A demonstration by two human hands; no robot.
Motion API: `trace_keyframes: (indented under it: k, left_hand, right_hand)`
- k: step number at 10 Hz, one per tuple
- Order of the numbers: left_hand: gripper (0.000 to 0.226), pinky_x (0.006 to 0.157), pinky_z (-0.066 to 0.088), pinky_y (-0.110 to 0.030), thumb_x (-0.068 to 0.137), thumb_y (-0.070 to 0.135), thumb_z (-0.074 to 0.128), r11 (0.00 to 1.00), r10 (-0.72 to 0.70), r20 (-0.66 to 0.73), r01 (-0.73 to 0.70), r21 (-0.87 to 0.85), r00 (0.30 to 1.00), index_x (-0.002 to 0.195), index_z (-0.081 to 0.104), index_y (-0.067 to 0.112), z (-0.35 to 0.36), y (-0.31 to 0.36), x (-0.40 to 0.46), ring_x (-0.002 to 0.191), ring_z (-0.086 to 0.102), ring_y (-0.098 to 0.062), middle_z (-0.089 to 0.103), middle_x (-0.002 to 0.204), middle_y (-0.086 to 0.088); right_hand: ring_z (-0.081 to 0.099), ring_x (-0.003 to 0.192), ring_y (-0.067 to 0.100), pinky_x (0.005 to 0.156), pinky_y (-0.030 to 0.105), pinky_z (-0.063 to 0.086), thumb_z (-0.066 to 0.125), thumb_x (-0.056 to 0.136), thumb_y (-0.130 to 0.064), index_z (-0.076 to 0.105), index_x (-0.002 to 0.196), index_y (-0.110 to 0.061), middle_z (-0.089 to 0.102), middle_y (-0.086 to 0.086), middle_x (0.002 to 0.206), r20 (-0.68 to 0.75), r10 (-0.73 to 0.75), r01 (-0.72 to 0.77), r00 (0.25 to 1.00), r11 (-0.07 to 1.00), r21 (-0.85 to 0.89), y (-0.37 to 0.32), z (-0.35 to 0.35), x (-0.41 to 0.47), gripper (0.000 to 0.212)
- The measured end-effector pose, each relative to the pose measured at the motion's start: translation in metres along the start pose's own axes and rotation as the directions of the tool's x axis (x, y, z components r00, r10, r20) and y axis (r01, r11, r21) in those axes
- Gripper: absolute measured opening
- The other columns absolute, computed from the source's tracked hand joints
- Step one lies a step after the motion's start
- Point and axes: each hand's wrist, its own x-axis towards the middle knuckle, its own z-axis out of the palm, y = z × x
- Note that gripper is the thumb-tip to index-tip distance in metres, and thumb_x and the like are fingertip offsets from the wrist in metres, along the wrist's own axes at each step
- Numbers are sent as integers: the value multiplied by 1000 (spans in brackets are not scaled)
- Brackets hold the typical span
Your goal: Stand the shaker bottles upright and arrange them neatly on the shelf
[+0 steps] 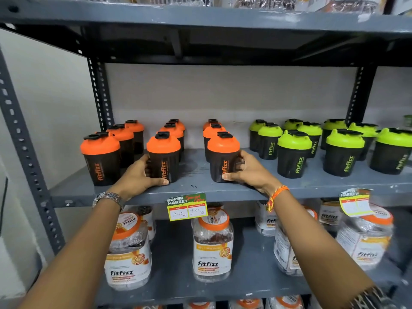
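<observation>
Black shaker bottles stand upright in rows on the grey metal shelf (196, 188). Those on the left half have orange lids, those on the right half green lids (294, 141). My left hand (140, 177) grips the base of the front orange-lidded bottle of the middle row (163, 157). My right hand (247, 172) wraps around the lower part of the front orange-lidded bottle of the third row (223, 157). Both bottles rest on the shelf near its front edge. Another orange-lidded bottle (100, 159) stands at the front left.
A price tag (187, 207) hangs from the shelf's front edge, a second tag (355, 200) further right. Below, a shelf holds clear fitfizz jars (213, 246) with orange lids. An upper shelf (200, 14) overhangs. Perforated uprights (22, 139) frame the left side.
</observation>
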Motion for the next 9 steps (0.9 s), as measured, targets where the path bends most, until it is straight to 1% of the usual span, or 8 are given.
trace_keyframes:
  k: [1, 2, 3, 5, 6, 7, 8, 9]
  left_hand:
    - [71, 83, 50, -17, 64, 12, 93, 1000, -8, 5, 8, -12, 1000, 114, 52, 44, 0, 1, 1, 99, 68, 1, 66, 116, 14]
    - [76, 88, 50, -23, 65, 11, 92, 1000, -18, 13, 18, -22, 1000, 122, 50, 38, 0, 1, 1, 107, 64, -4, 65, 118, 12]
    - [75, 86, 49, -22, 65, 8, 91, 999, -23, 12, 24, -34, 1000, 121, 50, 38, 0, 2, 0, 108, 63, -5, 65, 116, 12]
    - [74, 86, 49, -23, 66, 7, 91, 998, -37, 19, 38, -54, 999, 120, 50, 38, 1, 5, 0, 108, 63, -6, 65, 117, 9]
    - [74, 94, 50, -30, 65, 7, 91, 997, -44, 14, 45, -62, 999, 119, 51, 39, 1, 6, -1, 109, 63, -7, 65, 119, 9]
    - [77, 97, 50, -31, 64, 6, 91, 996, -60, 25, 62, -68, 998, 123, 50, 34, 1, 6, 1, 111, 63, -8, 65, 119, 8]
    - [86, 94, 48, -25, 63, 4, 92, 994, -102, 45, 104, -38, 994, 131, 43, 26, -1, 13, -4, 115, 60, -13, 61, 118, 9]
    - [101, 99, 44, -26, 65, 7, 91, 991, -123, 64, 126, -44, 990, 147, 32, 18, -1, 21, -10, 122, 53, -16, 56, 132, 2]
  right_hand:
    - [63, 121, 26, 106, 50, 51, 93, 66, -14, 49, 137, -17, 65, 8, 133, -14, -1, 1, 1000, 1000, -30, -1, 0, 0, 84]
    - [63, 122, 27, 107, 52, 51, 93, 67, -14, 48, 139, -16, 64, 10, 134, -9, 4, -4, 1000, 999, -31, -2, 1, -1, 85]
    - [62, 124, 28, 108, 52, 49, 92, 68, -14, 47, 141, -15, 63, 11, 136, 0, 4, -4, 1000, 999, -40, -2, 0, -1, 86]
    - [60, 126, 29, 108, 53, 49, 92, 68, -14, 46, 142, -13, 62, 12, 138, -2, 0, 0, 1000, 999, -45, -2, 1, -1, 87]
    - [61, 125, 28, 108, 50, 50, 92, 68, -14, 47, 141, -13, 62, 11, 137, -8, 5, -5, 1000, 999, -49, -5, 2, -3, 86]
    - [61, 124, 27, 107, 47, 50, 93, 67, -14, 47, 140, -14, 63, 11, 137, 0, 9, -9, 1000, 999, -41, -2, 1, 0, 87]
    - [60, 126, 28, 105, 42, 49, 93, 66, -12, 44, 140, -15, 62, 10, 135, 20, 30, -29, 999, 997, -70, -9, -1, -5, 89]
    - [52, 135, 30, 112, 44, 44, 93, 66, -10, 35, 147, -16, 52, 11, 145, 28, 24, -23, 999, 999, -50, -12, -5, -13, 100]
